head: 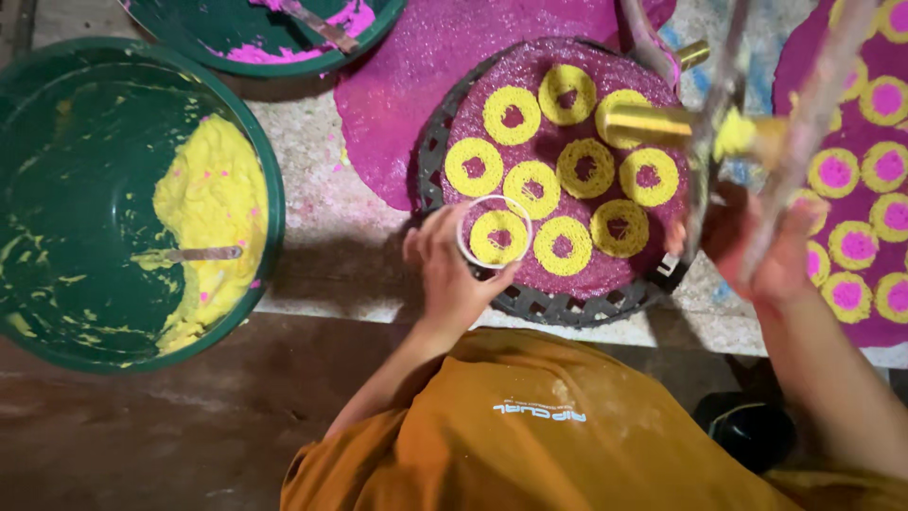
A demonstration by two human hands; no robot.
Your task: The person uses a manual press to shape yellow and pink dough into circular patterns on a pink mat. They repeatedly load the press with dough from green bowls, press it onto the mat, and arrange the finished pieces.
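Note:
My left hand (452, 274) holds a small clear ring mould (494, 232) around a yellow noodle ring at the near edge of a round dark woven tray (549, 305). The tray carries a pink noodle layer (567, 274) topped with several yellow rings (532, 188). My right hand (771, 251) grips the blurred metal frame of a brass dough press (662, 123), whose barrel hangs over the tray's right side with yellow dough at its end.
A big green basin (38, 237) at left holds yellow dough (213, 208) and a spoon (199, 254). Another green basin (189, 28) with pink dough is at the top. A pink sheet with yellow-pink rings (861, 189) lies at right. My orange shirt (549, 426) fills the bottom.

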